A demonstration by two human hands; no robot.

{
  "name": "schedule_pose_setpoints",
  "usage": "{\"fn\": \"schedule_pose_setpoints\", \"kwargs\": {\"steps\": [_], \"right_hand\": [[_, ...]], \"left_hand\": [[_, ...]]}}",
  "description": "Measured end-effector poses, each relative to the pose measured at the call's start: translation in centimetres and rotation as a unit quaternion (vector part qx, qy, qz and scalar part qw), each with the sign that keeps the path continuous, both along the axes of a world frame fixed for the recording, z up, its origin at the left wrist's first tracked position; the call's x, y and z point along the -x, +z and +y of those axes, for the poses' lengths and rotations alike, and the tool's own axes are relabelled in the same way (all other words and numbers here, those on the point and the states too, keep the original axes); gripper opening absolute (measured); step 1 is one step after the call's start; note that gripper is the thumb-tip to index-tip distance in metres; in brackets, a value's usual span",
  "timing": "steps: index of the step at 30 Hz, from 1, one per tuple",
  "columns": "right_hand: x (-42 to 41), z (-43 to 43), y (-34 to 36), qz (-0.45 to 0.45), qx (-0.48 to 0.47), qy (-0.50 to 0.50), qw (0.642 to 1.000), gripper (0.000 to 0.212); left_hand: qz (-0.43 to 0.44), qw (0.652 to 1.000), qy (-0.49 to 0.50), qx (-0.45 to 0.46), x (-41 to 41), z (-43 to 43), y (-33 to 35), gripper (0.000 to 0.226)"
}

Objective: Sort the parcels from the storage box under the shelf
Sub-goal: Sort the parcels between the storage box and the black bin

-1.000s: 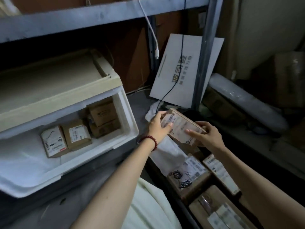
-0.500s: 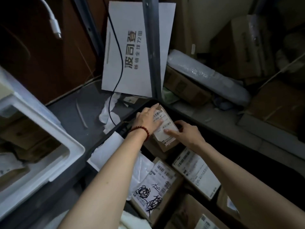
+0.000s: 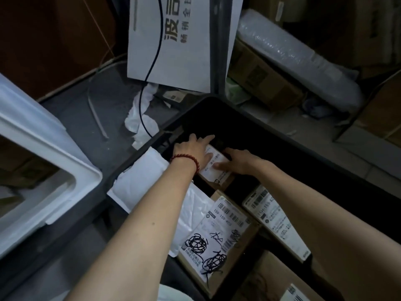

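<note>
Fingers of left hand [image 3: 191, 152] flat on parcel [image 3: 217, 177], right hand [image 3: 242, 164] gripping it (thumb on label), at crate's [image 3: 303, 148] 12 o'clock end

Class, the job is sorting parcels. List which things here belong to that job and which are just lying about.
Job: left hand, right hand, small parcel between them, black bin, scribbled parcel, barcoded parcel, foam box.
Lying about: white sign, black cable, bubble-wrap roll, crumpled paper.

Left hand [image 3: 191, 153] flat, right hand [image 3: 241, 163] possibly curled, both reaching forward.
</note>
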State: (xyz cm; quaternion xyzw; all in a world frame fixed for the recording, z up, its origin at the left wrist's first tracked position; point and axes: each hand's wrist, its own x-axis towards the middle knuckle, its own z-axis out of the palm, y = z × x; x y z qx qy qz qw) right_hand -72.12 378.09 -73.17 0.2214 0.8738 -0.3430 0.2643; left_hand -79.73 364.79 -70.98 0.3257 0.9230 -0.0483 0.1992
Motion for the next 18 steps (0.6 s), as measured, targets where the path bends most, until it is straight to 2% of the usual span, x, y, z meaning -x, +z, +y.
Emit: {"fn": "schedule_pose_setpoints", "kwargs": {"steps": [3, 5, 11, 18], "right_hand": [[0.1, -1.5, -0.7, -0.007, -0.055, 0.027, 0.998, 0.059], [-0.1, -2.3, -0.8, 0.000, -0.104, 0.031, 0.994, 0.062], [-1.0, -3.2, 1.5, 0.066, -0.266, 0.066, 0.960, 0.066], [-3.1, -3.2, 8.0, 0.170, -0.336, 0.078, 0.923, 0.055]], "left_hand": [[-0.003, 0.999, -0.001, 0.032, -0.3, -0.6, -0.4, 0.058], [0.028, 0.999, -0.018, 0.035, -0.7, -0.5, -0.3, 0.057], [0.105, 0.993, 0.001, -0.054, -1.5, -0.4, 1.8, 0.049], [0.115, 0.986, 0.077, -0.097, -3.2, -3.9, 6.6, 0.044]]}}
